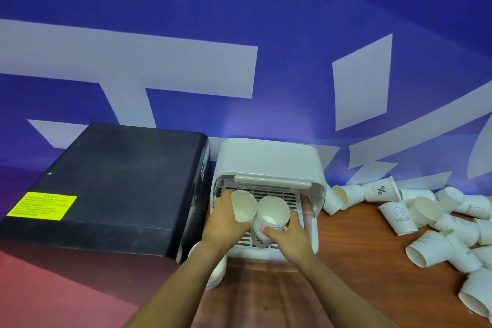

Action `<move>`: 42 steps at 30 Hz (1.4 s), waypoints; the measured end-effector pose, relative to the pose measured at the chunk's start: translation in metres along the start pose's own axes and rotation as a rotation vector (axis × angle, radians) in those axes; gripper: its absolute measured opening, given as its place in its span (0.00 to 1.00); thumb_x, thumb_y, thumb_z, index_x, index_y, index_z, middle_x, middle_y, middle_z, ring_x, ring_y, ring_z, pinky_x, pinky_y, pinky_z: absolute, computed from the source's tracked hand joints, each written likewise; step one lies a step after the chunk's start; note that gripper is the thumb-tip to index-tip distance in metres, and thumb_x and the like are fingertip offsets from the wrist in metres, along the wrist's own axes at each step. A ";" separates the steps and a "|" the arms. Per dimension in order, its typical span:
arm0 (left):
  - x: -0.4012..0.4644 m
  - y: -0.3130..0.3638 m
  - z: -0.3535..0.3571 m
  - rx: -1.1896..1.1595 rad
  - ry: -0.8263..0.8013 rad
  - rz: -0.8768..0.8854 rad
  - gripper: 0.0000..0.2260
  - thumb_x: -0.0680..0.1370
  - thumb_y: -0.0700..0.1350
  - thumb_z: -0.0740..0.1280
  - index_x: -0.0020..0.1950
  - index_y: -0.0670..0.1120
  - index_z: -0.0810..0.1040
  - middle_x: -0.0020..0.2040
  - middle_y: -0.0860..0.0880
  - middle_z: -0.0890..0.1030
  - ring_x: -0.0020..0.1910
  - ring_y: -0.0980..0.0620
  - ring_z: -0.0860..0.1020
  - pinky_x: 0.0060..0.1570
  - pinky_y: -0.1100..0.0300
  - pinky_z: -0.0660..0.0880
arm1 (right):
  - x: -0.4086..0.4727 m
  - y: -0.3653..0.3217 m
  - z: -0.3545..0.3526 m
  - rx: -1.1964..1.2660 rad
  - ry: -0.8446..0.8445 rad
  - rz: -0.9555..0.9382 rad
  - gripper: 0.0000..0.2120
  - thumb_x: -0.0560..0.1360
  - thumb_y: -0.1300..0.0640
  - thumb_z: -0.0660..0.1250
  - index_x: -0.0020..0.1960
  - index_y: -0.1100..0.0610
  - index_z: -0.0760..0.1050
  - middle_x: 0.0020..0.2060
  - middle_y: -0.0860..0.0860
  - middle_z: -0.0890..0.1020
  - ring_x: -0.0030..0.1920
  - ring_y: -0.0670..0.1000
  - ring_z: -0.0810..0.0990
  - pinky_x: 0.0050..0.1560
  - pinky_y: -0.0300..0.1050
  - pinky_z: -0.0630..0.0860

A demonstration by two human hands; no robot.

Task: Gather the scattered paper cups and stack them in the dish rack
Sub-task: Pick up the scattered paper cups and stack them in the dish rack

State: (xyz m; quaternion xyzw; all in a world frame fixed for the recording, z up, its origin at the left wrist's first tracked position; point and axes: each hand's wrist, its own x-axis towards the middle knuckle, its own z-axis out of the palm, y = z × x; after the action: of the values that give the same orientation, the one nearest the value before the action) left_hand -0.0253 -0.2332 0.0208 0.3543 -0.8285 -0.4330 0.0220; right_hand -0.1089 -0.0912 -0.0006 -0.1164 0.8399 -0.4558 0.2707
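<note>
A white dish rack (269, 160) with a raised lid stands against the blue wall, its slatted tray pulled toward me. My left hand (225, 224) grips a single white paper cup (243, 208) over the tray's left side. My right hand (288, 235) grips a stack of nested cups (270, 218) right beside it, rims tilted toward me. Several loose white cups (428, 224), printed with "HELLO" and "%", lie scattered on the wooden table to the right. Another short stack of cups (217, 273) is partly hidden under my left forearm.
A large black box (117, 184) with a yellow label stands directly left of the rack. The brown wooden table (354, 261) runs to the right, with bare wood between the rack and the cup pile. A red surface lies at the lower left.
</note>
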 end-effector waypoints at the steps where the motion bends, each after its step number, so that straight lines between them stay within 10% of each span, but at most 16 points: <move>1: 0.006 -0.001 0.005 -0.044 0.015 0.008 0.33 0.60 0.54 0.74 0.62 0.54 0.66 0.59 0.51 0.72 0.53 0.49 0.77 0.51 0.49 0.79 | 0.004 0.000 -0.001 0.022 0.015 -0.004 0.33 0.68 0.55 0.76 0.67 0.53 0.63 0.56 0.47 0.74 0.56 0.49 0.74 0.50 0.37 0.72; 15: 0.055 0.006 0.039 -0.437 0.293 -0.093 0.32 0.65 0.43 0.79 0.65 0.47 0.70 0.58 0.47 0.77 0.56 0.50 0.78 0.59 0.52 0.77 | 0.050 -0.019 -0.008 0.201 0.171 -0.091 0.15 0.71 0.62 0.73 0.48 0.49 0.69 0.43 0.42 0.79 0.44 0.41 0.77 0.48 0.33 0.69; 22: 0.051 0.016 0.037 -0.475 0.143 -0.099 0.28 0.69 0.33 0.75 0.65 0.43 0.67 0.55 0.50 0.78 0.56 0.50 0.78 0.53 0.63 0.72 | 0.050 -0.008 -0.011 0.139 0.105 -0.053 0.24 0.75 0.56 0.69 0.68 0.55 0.66 0.52 0.41 0.75 0.52 0.45 0.70 0.54 0.38 0.65; 25: 0.036 0.019 0.035 -0.455 0.086 -0.076 0.30 0.69 0.33 0.73 0.67 0.45 0.66 0.57 0.50 0.78 0.57 0.51 0.76 0.55 0.61 0.70 | 0.035 -0.003 -0.017 0.078 0.080 -0.038 0.23 0.74 0.56 0.68 0.67 0.51 0.67 0.48 0.34 0.70 0.53 0.46 0.72 0.53 0.40 0.67; 32: -0.028 0.022 0.041 -0.414 -0.015 -0.048 0.30 0.73 0.42 0.72 0.72 0.47 0.64 0.66 0.51 0.70 0.67 0.50 0.70 0.67 0.52 0.68 | -0.026 0.026 -0.054 0.097 -0.033 0.098 0.16 0.73 0.56 0.70 0.60 0.53 0.74 0.51 0.52 0.80 0.50 0.53 0.82 0.58 0.52 0.76; 42: -0.112 0.043 0.079 -0.276 -0.335 0.060 0.19 0.76 0.41 0.69 0.66 0.47 0.70 0.57 0.52 0.76 0.48 0.57 0.76 0.39 0.74 0.71 | -0.118 0.083 -0.134 0.060 0.073 0.142 0.13 0.74 0.51 0.68 0.58 0.48 0.74 0.51 0.47 0.80 0.50 0.47 0.80 0.47 0.40 0.74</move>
State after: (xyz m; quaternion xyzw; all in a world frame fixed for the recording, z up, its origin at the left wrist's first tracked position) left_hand 0.0071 -0.0939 0.0330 0.2463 -0.7636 -0.5944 -0.0546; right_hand -0.0829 0.1014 0.0307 -0.0318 0.8414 -0.4641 0.2751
